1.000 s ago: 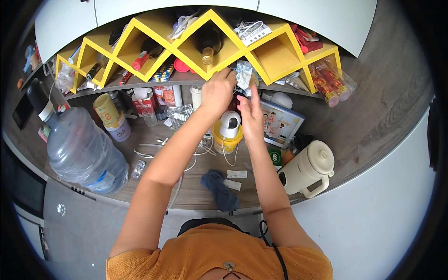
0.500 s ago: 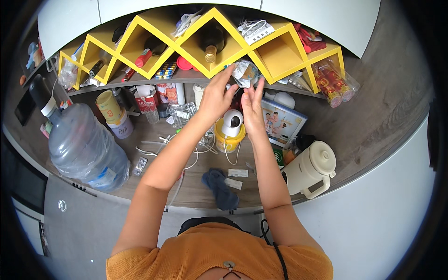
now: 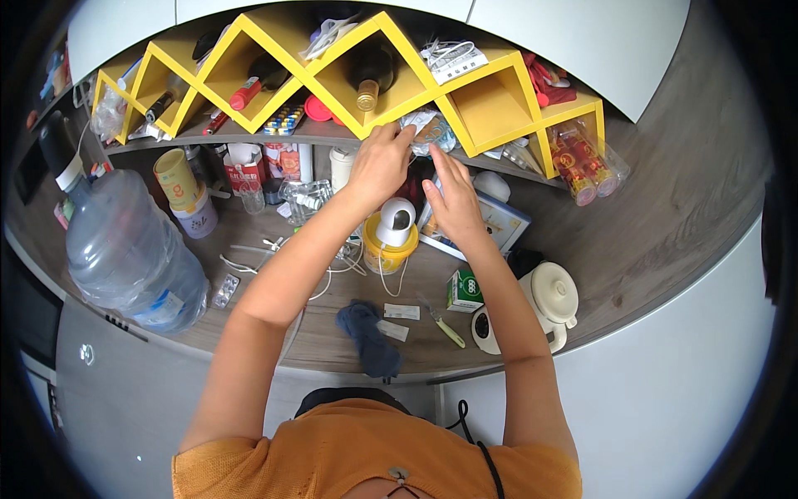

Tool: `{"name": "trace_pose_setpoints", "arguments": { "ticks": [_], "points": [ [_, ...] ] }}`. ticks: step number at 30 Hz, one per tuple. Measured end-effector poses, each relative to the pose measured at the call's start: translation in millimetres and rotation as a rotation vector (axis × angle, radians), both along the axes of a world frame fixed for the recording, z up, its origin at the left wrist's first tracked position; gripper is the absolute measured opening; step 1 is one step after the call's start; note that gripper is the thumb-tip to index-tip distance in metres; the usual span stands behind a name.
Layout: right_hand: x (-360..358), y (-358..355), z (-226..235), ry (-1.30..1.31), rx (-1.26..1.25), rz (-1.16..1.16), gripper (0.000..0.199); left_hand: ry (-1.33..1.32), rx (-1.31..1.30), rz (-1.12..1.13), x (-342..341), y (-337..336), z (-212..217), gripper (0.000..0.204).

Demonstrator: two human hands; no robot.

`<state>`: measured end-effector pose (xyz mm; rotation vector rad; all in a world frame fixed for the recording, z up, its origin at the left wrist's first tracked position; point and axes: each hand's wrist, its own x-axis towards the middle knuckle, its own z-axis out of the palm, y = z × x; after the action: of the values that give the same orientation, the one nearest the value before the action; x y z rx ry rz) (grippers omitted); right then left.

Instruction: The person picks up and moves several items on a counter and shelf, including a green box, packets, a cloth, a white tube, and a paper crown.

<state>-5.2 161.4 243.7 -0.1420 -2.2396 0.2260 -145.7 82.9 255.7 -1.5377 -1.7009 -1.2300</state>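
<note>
My left hand (image 3: 384, 164) reaches up to the shelf edge below the yellow zigzag rack (image 3: 366, 125). Its fingers are bent and close together beside a clear plastic packet (image 3: 432, 130); what they hold, if anything, is hidden. My right hand (image 3: 455, 200) is open just below that packet, thumb apart from the fingers, with nothing in it. Under the two hands a white round-headed camera (image 3: 396, 220) stands on a yellow tub (image 3: 391, 251), its white cable hanging down in front. Behind my right hand leans a picture frame (image 3: 503, 224).
A big water bottle (image 3: 137, 249) stands at the left, a cream kettle (image 3: 549, 295) at the right beside a green-and-white box (image 3: 464, 291). Toward the front edge lie a dark blue cloth (image 3: 370, 337), small white packets (image 3: 401, 312) and a green-handled tool (image 3: 449, 331). Red-patterned tubes (image 3: 582, 162) overhang the shelf.
My right hand has dropped away from the plastic packet, its fingers spreading. The left hand has drawn slightly lower, its fingers more bent. The whole view has shifted a little, uncovering the green-handled tool.
</note>
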Motion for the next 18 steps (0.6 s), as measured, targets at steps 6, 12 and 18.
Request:
{"name": "trace_pose_setpoints", "arguments": {
  "ticks": [6, 12, 18],
  "points": [
    [-1, -12, 2, -0.025, 0.043, -0.095, 0.051, 0.205, -0.101, 0.168, -1, 0, -3, 0.053],
    [-2, -11, -2, -0.003, 0.125, -0.035, 0.046, 0.181, -0.099, 0.127, -1, -18, -5, 0.057],
    [-14, -29, -4, -0.062, 0.234, -0.245, 0.049, 0.350, -0.045, 0.189, -8, -20, -13, 0.051]
  ]
}}
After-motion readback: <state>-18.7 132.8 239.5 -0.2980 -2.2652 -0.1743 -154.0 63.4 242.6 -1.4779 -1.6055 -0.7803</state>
